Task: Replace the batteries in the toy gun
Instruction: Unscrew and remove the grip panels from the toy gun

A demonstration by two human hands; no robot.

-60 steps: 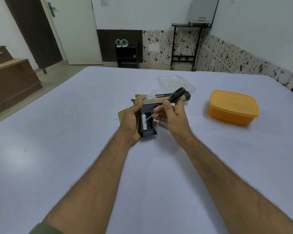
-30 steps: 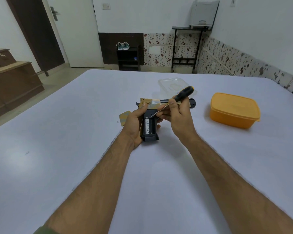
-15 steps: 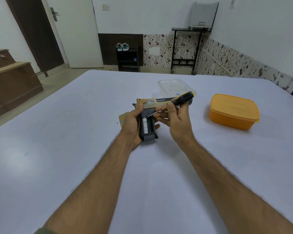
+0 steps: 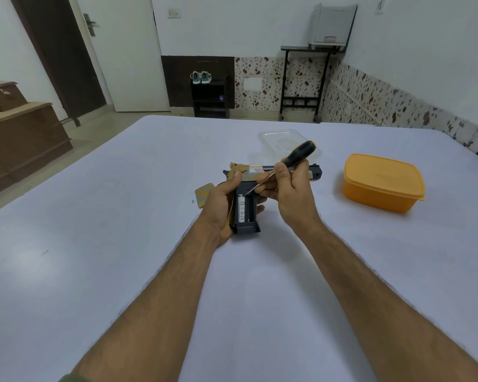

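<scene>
White table (image 4: 122,271) spreads wide, its left and far edges in view. Mid-table, the left hand (image 4: 218,208) grips the toy gun (image 4: 246,210) by its opened grip, a battery (image 4: 242,208) showing. The right hand (image 4: 290,194) pinches a screwdriver (image 4: 295,158), tip at the battery. An orange lidded box (image 4: 382,181) sits well right, a clear container (image 4: 282,139) just behind, and a tan cover piece (image 4: 203,195) beside the left hand.

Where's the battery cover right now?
In the head view, the battery cover lies on the table just left of the left hand, which holds the toy gun.
</scene>
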